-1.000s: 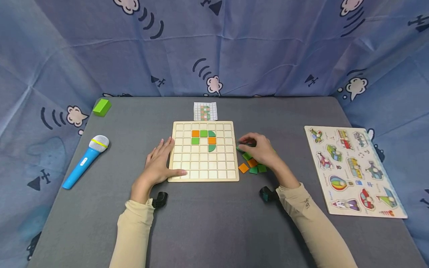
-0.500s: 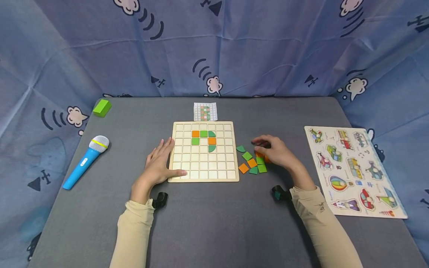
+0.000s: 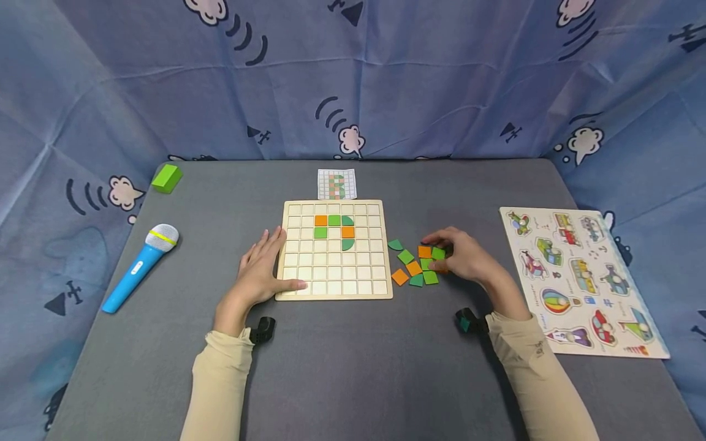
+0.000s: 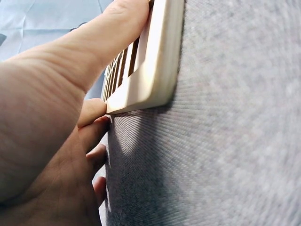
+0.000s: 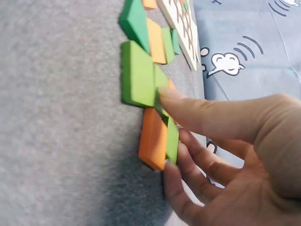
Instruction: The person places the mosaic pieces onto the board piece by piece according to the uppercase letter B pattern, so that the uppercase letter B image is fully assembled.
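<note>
L hand [image 3: 258,274], fingers straight, on L edge of board [image 3: 364,263]; R hand [image 3: 466,256], loosely spread, touching tiles [image 3: 413,268] just R.

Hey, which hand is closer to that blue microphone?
Left. The left hand rests on the grid board, right of the microphone; the right hand is farther right, at the loose tiles.

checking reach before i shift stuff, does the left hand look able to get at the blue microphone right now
Probably yes: nothing shows between the left hand and the blue microphone, though that hand would first have to leave the wooden board it touches.
</note>
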Demonstrator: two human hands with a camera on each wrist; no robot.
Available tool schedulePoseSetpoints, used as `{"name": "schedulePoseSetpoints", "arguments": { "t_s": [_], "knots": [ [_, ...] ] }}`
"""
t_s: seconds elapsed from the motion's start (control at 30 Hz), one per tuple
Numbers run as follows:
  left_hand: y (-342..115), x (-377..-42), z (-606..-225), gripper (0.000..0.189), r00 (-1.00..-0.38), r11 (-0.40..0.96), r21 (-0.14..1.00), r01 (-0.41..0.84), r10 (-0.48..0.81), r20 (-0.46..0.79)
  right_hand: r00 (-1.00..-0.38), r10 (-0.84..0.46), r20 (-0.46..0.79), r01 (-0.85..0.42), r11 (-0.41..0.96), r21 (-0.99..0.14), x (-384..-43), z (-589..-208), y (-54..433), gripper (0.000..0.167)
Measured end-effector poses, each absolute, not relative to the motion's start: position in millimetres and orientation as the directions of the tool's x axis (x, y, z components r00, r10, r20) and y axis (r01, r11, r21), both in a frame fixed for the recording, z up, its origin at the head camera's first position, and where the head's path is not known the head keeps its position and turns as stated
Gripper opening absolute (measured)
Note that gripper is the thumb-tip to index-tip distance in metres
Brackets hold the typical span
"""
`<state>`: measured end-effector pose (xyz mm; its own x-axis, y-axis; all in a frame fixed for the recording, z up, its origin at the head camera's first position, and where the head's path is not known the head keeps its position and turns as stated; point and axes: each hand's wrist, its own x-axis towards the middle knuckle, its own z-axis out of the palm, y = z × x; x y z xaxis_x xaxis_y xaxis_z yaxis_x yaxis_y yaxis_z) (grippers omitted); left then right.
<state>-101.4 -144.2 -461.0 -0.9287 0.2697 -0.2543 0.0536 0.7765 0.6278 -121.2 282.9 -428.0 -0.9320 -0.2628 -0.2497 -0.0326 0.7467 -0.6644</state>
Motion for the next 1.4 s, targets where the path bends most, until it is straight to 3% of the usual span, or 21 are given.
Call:
{"name": "schedulePoseSetpoints", "arguments": {
  "t_s": [0.37,0.6,0.9,1.4],
  "knots": [
    [-143.9,-101.2,-460.5,0.125,-0.930,0.778,0.626,0.054,0.267,-0.251,-0.955,-0.217,-0.201,-0.035,0.757,-0.653,-121.0,-440.0,273.8,0.027],
    [-144.4,-101.4,-460.7,0.124,-0.930,0.774,0.630,0.060,0.272,-0.246,-0.973,-0.209,-0.095,-0.090,0.729,-0.679,-124.9,-442.0,265.1,0.011],
    [-144.8,-102.0,-462.0,0.124,-0.930,0.778,0.625,0.058,0.270,-0.250,-0.970,-0.236,-0.058,-0.106,0.624,-0.774,-129.4,-443.6,235.5,0.016],
    [-144.4,-102.3,-462.5,0.126,-0.931,0.785,0.617,0.055,0.264,-0.252,-0.947,-0.315,-0.063,-0.126,0.544,-0.830,-152.0,-445.2,158.8,0.013]
  ]
}}
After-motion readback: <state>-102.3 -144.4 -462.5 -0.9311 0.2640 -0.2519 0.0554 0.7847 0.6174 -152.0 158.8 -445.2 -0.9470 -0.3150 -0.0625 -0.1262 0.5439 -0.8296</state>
